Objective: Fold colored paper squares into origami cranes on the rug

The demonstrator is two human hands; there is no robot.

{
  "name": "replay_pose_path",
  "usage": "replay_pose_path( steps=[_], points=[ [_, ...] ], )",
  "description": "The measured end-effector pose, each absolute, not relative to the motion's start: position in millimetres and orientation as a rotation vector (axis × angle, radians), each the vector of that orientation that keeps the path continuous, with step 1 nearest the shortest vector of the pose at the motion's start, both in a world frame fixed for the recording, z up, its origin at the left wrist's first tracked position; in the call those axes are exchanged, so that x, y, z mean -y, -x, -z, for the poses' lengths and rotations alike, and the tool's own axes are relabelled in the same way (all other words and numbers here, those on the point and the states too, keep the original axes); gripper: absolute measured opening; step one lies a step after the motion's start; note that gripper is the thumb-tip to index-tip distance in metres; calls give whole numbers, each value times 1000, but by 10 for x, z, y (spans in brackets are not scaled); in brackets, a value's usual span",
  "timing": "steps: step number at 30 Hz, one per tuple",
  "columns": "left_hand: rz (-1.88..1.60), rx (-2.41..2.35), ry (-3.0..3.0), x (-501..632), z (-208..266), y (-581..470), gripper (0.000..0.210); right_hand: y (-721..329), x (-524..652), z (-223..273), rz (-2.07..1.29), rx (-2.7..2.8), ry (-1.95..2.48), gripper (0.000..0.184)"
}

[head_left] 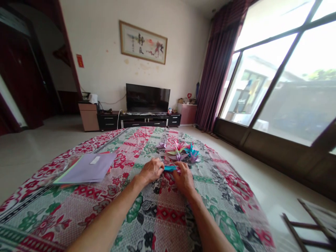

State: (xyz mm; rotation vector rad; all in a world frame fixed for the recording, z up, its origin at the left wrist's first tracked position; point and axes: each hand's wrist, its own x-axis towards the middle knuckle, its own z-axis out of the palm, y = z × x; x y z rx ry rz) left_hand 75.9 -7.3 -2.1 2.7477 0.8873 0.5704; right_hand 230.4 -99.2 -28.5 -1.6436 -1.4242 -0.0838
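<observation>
A narrow strip of folded blue paper (170,168) lies level between my two hands, just above or on the cloth; I cannot tell which. My left hand (152,170) pinches its left end with closed fingers. At the other end, my right hand (184,177) has its fingers closed on the paper and hides part of it. Just beyond my hands sits a cluster of folded paper cranes (179,151) in pink, green, purple and blue. A stack of square paper sheets (84,169), purple on top with a small white label, rests on the left.
A flowered tablecloth (147,217) covers the round table. Beyond it stand a television (147,99) and a low black cabinet (109,121). At the lower right is a wooden frame (307,225) on the floor, near the large window (262,87).
</observation>
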Motion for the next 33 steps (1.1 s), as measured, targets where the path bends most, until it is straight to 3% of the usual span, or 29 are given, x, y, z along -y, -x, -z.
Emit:
replay_pose_path(
  steps=[6, 12, 20, 27, 33],
  points=[
    [-759, -899, -2674, 412, -6, -1095, 22, -2459, 1133, 330, 142, 1315, 1772, 37],
    [-576, -974, -2710, 641, -13, -1423, 21, -2734, 1210, 350, 197, 1070, 2058, 48],
    [-542, -968, -2845, 635, 58, -1319, 25, -2572, 1310, 298, 193, 1317, 2169, 33],
    [-571, -1014, -2868, 648, 92, -1300, 23, -2455, 1288, 226, 85, 1211, 2356, 44],
    [-600, -1033, -2840, 648, 116, -1356, 22, -2554, 1311, 203, 230, 1001, 2519, 52]
  ],
)
